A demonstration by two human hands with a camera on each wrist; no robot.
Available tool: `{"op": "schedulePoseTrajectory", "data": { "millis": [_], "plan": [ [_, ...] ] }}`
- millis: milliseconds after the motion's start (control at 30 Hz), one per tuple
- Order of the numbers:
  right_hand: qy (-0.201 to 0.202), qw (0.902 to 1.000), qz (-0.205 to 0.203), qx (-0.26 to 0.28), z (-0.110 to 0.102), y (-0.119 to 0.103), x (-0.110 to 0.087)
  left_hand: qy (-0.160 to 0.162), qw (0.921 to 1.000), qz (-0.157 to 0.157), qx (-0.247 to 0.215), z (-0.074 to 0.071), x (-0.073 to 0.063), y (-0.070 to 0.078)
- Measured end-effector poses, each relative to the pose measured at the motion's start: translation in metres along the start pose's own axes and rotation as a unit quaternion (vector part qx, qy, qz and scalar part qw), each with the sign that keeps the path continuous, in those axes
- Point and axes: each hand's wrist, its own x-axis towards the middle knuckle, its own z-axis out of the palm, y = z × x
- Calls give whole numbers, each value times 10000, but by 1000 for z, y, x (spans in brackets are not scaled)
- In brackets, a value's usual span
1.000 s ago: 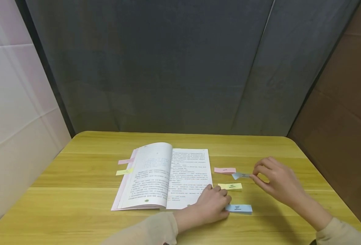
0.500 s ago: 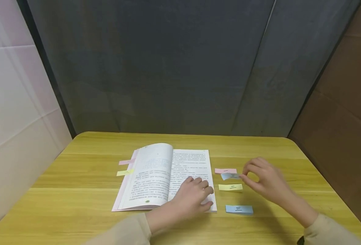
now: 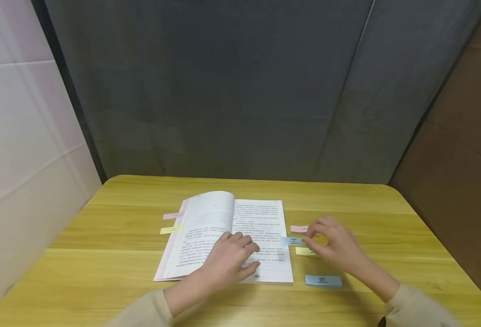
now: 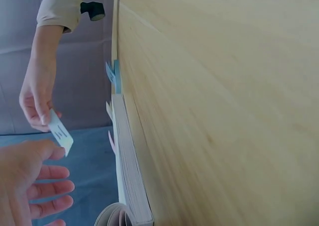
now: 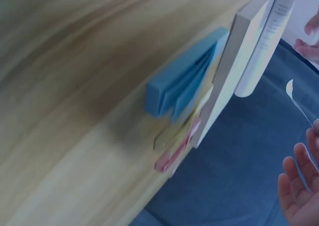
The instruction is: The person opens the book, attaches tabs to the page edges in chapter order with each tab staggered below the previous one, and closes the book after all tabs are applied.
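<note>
My right hand [image 3: 334,245] pinches a single light-blue sticky note [image 3: 292,241] with dark strokes written on it, raised above the table. The note's free end overlaps the right edge of an open book [image 3: 261,215] in the head view. My left hand [image 3: 229,258] hovers over the book's lower middle, fingers loosely spread, holding nothing. In the left wrist view the note [image 4: 61,132] hangs from the right hand's fingertips, its end right by the left thumb. A pink tab [image 3: 172,216] and a yellow tab [image 3: 170,230] stick out from the book's left side.
Right of the book lie a pink sticky pad [image 3: 298,229], a yellow pad [image 3: 304,251] partly behind my right hand, and a blue pad [image 3: 323,281] nearer me. The wooden table [image 3: 101,259] ends at a dark curtain [image 3: 224,91].
My left hand has moved left from the blue pad to over the book. My right hand has carried the blue sticky note left, from beside the pads to the book's right edge.
</note>
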Motion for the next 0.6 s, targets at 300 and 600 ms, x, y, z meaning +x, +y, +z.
{"op": "schedulePoseTrajectory", "data": {
  "millis": [300, 600],
  "plan": [
    [-712, 9907, 1112, 317, 13, -2, -6, 173, 9996, 119, -192, 3, 2, 1],
    [-1164, 9767, 1548, 929, 19, 2, -16, 174, 9993, 276, -157, 11, 7, 9]
  ]
}}
